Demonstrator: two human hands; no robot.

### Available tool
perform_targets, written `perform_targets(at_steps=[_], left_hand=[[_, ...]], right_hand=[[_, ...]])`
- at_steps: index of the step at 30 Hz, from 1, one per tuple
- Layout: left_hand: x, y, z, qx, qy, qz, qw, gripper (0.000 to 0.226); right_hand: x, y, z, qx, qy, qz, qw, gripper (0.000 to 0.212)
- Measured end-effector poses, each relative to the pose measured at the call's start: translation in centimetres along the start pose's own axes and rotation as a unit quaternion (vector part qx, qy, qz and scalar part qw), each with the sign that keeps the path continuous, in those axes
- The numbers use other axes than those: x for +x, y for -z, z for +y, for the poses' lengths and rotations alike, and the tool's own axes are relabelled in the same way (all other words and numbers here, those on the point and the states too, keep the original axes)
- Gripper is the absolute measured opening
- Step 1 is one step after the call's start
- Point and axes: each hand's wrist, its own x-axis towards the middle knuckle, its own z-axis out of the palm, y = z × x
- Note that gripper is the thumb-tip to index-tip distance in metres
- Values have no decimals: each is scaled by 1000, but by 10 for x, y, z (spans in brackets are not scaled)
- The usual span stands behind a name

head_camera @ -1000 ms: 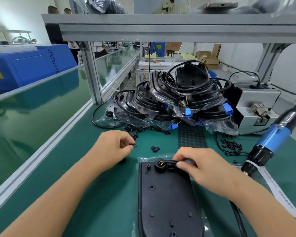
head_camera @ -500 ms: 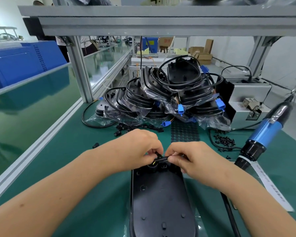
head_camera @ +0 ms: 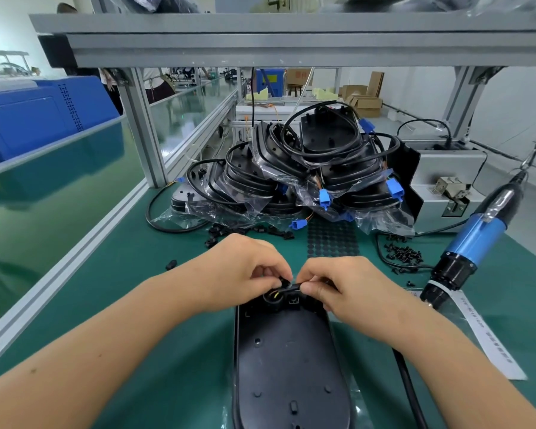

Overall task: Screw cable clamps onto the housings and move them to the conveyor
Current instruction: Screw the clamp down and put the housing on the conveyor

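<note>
A long black housing (head_camera: 288,360) lies flat on the green mat in front of me, with a round cable port at its far end. My left hand (head_camera: 245,270) pinches a small black cable clamp (head_camera: 284,281) just above that port. My right hand (head_camera: 341,284) pinches the black cable (head_camera: 295,287) where it leaves the port, its fingertips almost touching the left hand's. More loose clamps (head_camera: 248,230) lie scattered on the mat beyond my hands, and one lone clamp (head_camera: 171,264) sits to the left.
A pile of bagged black housings (head_camera: 307,174) with cables and blue connectors stands behind. A blue electric screwdriver (head_camera: 474,239) hangs at the right, near a heap of black screws (head_camera: 403,253) and a grey screw feeder (head_camera: 449,187). The green conveyor (head_camera: 44,187) runs along the left.
My left hand came from the mat at the left, carrying a clamp, to the housing's port and met my right hand there. The camera has tipped slightly.
</note>
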Motion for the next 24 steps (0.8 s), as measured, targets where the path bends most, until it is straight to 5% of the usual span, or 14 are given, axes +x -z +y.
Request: perform_targets(at_steps=[5, 9, 15, 24], left_hand=[[-1, -7, -3, -151, 78, 25, 985, 35], [-4, -6, -7, -280, 154, 11, 948, 25], [-6, -11, -2, -223, 193, 16, 955, 4], [0, -23, 8, -201, 197, 52, 958, 9]], right_hand=[[0, -2, 0, -8, 0, 22, 1000, 8], [-2, -6, 0, 4, -6, 47, 999, 12], [-3, -10, 0, 14, -2, 64, 998, 17], [-7, -15, 2, 35, -3, 87, 996, 16]])
